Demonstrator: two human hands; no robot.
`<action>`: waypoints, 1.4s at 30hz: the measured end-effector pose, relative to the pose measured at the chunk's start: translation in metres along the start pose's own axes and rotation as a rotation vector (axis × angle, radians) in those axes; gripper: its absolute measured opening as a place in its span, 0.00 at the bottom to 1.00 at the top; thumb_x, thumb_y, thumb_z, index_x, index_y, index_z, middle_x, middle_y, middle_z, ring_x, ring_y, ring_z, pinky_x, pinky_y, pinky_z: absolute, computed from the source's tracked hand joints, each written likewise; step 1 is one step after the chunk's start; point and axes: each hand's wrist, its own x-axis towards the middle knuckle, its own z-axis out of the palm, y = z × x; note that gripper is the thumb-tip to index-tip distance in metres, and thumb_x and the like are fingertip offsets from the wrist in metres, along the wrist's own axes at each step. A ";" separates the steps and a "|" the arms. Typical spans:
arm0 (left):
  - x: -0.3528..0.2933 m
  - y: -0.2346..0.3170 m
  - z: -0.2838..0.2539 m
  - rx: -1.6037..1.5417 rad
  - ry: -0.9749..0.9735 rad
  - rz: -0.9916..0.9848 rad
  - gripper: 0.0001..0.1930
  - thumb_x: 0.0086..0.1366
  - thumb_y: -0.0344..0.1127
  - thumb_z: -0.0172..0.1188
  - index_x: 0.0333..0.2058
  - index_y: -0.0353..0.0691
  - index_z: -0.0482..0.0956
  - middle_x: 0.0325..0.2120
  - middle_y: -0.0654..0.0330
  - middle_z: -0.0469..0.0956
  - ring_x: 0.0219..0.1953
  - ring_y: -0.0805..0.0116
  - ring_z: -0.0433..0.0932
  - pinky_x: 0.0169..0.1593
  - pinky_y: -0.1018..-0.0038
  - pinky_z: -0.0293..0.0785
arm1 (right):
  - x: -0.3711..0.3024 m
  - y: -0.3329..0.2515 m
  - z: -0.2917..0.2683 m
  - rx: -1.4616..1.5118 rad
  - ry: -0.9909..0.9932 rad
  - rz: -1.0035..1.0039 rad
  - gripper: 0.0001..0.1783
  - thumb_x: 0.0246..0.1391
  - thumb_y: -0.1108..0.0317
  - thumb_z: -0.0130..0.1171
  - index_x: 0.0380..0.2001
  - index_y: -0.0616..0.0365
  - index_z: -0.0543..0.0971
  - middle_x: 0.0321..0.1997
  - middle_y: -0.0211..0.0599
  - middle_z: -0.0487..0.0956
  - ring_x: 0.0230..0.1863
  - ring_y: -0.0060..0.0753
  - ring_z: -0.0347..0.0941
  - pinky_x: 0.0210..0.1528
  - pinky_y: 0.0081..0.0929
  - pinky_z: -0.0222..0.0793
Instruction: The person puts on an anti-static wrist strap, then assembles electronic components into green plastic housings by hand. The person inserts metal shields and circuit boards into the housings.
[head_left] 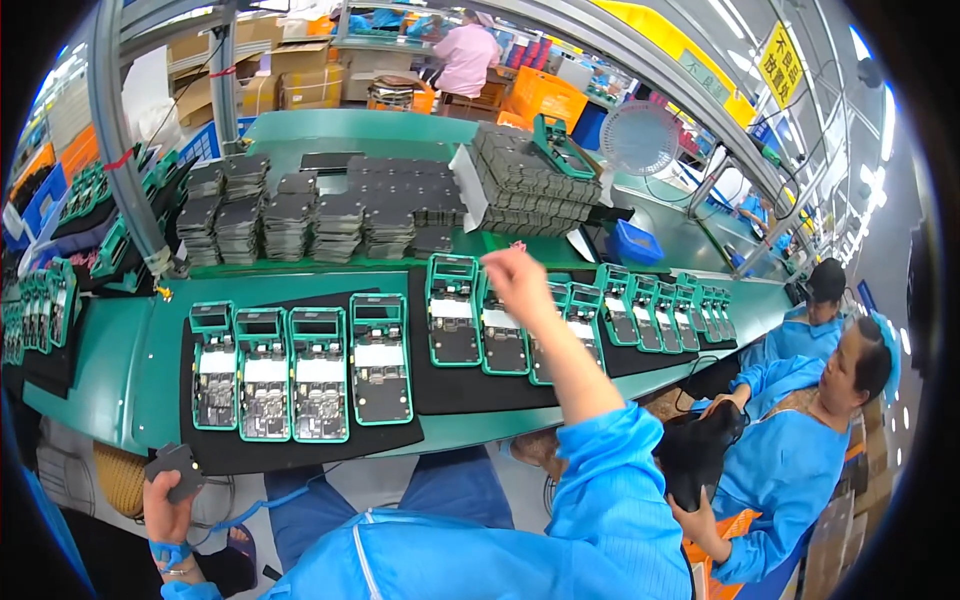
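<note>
My left hand (168, 508), a blue strap at its wrist, grips a small stack of dark grey plates (177, 470) at the table's near left edge. Stretched out over the row of green-framed device housings (453, 325), my right hand (518, 287) has its fingers curled together; whatever is in them is hidden. Just beyond those fingers lie small pink pieces (516, 247). On the left mat, three housings (318, 400) show bare circuit boards, while a fourth housing (381, 385) has a dark plate over its lower part.
Stacks of dark grey plates (390, 195) stand along the back, with a taller pile (535, 165) at right carrying one green housing (563, 145). A blue bin (637, 242) sits beyond the row. A metal post (120, 140) rises at left. A co-worker (800, 440) handles a black bag at right.
</note>
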 end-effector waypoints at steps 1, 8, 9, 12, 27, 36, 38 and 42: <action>-0.001 0.003 -0.001 0.006 -0.025 -0.004 0.24 0.51 0.30 0.51 0.49 0.33 0.67 0.42 0.55 0.73 0.42 0.63 0.74 0.45 0.65 0.72 | 0.012 0.022 -0.009 -0.052 0.060 0.056 0.06 0.49 0.70 0.55 0.32 0.58 0.78 0.34 0.44 0.77 0.38 0.46 0.73 0.41 0.33 0.70; -0.032 -0.001 -0.007 -0.008 0.039 -0.023 0.26 0.47 0.30 0.54 0.48 0.34 0.68 0.41 0.55 0.74 0.42 0.62 0.75 0.44 0.65 0.74 | 0.044 0.129 -0.036 -0.285 0.058 0.322 0.09 0.49 0.66 0.54 0.31 0.59 0.78 0.28 0.42 0.79 0.31 0.38 0.77 0.36 0.30 0.69; -0.042 0.000 -0.005 -0.022 0.081 0.005 0.26 0.46 0.29 0.54 0.48 0.32 0.68 0.41 0.54 0.74 0.42 0.61 0.75 0.45 0.65 0.74 | 0.051 0.113 -0.026 -0.256 0.068 0.304 0.09 0.49 0.65 0.52 0.30 0.57 0.78 0.29 0.45 0.79 0.35 0.48 0.75 0.39 0.36 0.70; -0.043 0.001 0.004 -0.015 0.177 0.062 0.19 0.48 0.27 0.54 0.42 0.34 0.74 0.34 0.57 0.77 0.35 0.64 0.77 0.42 0.68 0.75 | 0.051 0.036 -0.010 0.092 -0.030 0.122 0.10 0.53 0.65 0.53 0.32 0.59 0.77 0.30 0.41 0.78 0.32 0.32 0.76 0.36 0.27 0.69; 0.015 0.025 -0.002 -0.085 0.017 -0.010 0.19 0.54 0.24 0.52 0.47 0.34 0.71 0.43 0.54 0.75 0.45 0.59 0.74 0.51 0.59 0.71 | -0.113 -0.144 0.034 -0.042 -0.905 -0.085 0.15 0.44 0.61 0.63 0.24 0.59 0.69 0.24 0.44 0.74 0.29 0.49 0.73 0.31 0.39 0.68; 0.031 0.020 -0.004 -0.185 0.006 0.079 0.15 0.55 0.26 0.52 0.43 0.35 0.74 0.38 0.58 0.76 0.41 0.63 0.76 0.48 0.63 0.73 | -0.128 -0.131 0.064 0.230 -0.710 0.281 0.12 0.47 0.70 0.61 0.22 0.61 0.67 0.19 0.42 0.75 0.19 0.36 0.75 0.23 0.29 0.69; 0.038 0.024 -0.005 -0.150 0.014 0.164 0.14 0.55 0.26 0.52 0.42 0.35 0.74 0.37 0.59 0.77 0.40 0.64 0.76 0.48 0.64 0.72 | -0.119 -0.142 0.066 0.364 -0.711 0.432 0.12 0.49 0.69 0.60 0.22 0.61 0.67 0.18 0.38 0.76 0.19 0.27 0.75 0.22 0.26 0.70; 0.039 0.029 0.001 -0.063 0.076 0.144 0.14 0.55 0.27 0.52 0.42 0.35 0.74 0.37 0.59 0.77 0.40 0.65 0.76 0.47 0.66 0.72 | -0.093 -0.140 0.047 0.223 -0.988 0.358 0.12 0.50 0.64 0.60 0.24 0.60 0.71 0.20 0.37 0.77 0.23 0.26 0.76 0.27 0.24 0.70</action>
